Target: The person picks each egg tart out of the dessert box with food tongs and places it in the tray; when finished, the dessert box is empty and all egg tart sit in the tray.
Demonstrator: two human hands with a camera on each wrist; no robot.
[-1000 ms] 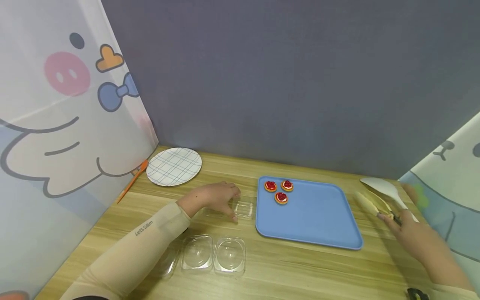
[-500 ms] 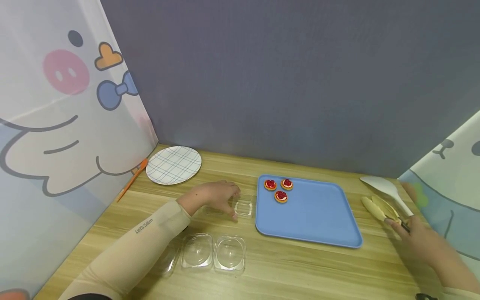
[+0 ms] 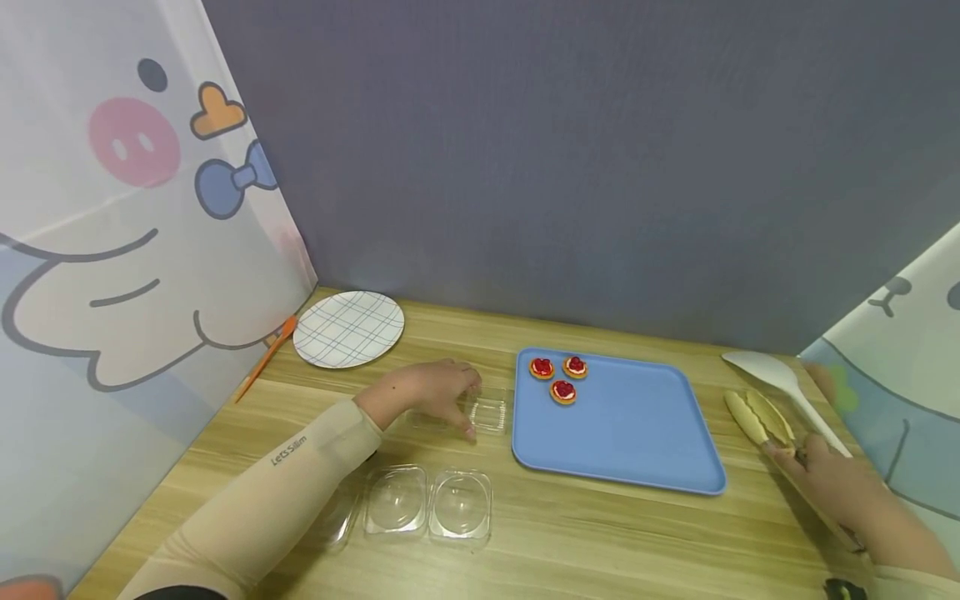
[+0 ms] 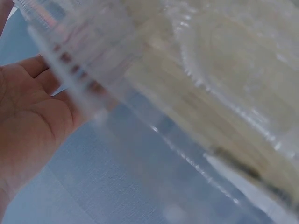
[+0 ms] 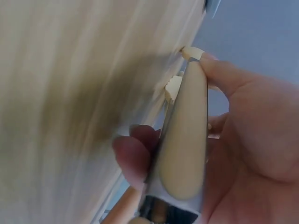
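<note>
My left hand (image 3: 442, 393) holds a clear plastic clamshell box (image 3: 489, 414) on the table, thumb at the near side and fingers at the far side. Ribbed clear plastic (image 4: 154, 126) fills much of the left wrist view, with the palm beside it. In my right hand (image 3: 828, 479) is a pair of cream-coloured tongs (image 3: 750, 417), heads spread apart and low over the table at the right. Their cream-padded handle (image 5: 184, 135) lies between thumb and fingers in the right wrist view. Three small red-topped tarts (image 3: 563, 392) sit at the left of a blue tray (image 3: 630, 433).
Clear domed plastic pieces (image 3: 460, 504) lie near the front, one partly behind the left sleeve (image 3: 277, 483). A checked plate (image 3: 348, 329) and an orange utensil (image 3: 266, 358) are at the back left. A large white spoon (image 3: 787, 387) lies beside the tongs, near the right wall.
The right hand and tongs have shifted slightly right, and the tongs' motion blur has gone. The left hand, box and tarts stay in place.
</note>
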